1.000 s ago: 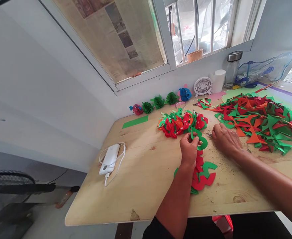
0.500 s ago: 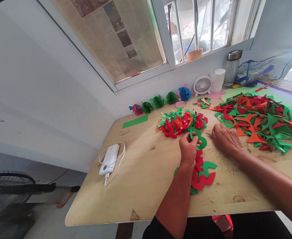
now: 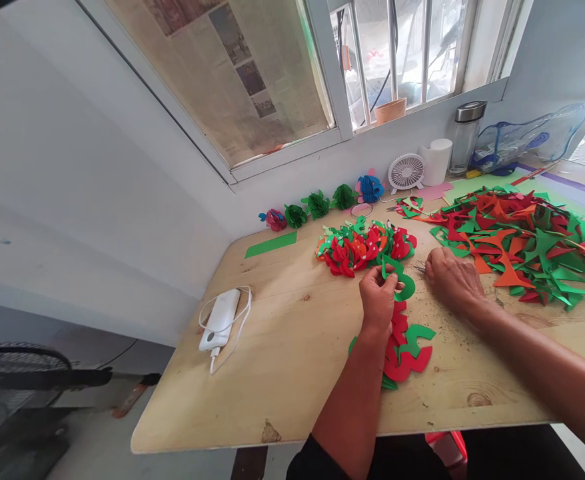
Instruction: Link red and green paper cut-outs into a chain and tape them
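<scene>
Between the thumb and fingers of my left hand (image 3: 378,297) is a curved green paper piece (image 3: 406,287). My right hand (image 3: 453,277) rests on the table with its fingers closed round a thin, pointed metal tool (image 3: 420,269), its tip toward the green paper; most of the tool is hidden. Cut red paper pieces (image 3: 400,365) and a green piece (image 3: 417,337) lie by my left forearm, partly covered by it. Just beyond my left hand sits a cluster of red and green dotted paper shapes (image 3: 355,250).
A large heap of paper scraps (image 3: 517,240) covers the right side of the table (image 3: 272,373). A white power bank (image 3: 220,320) with a cable lies left. Paper balls (image 3: 317,204), a small fan (image 3: 406,173) and a glass bottle (image 3: 466,137) stand along the wall.
</scene>
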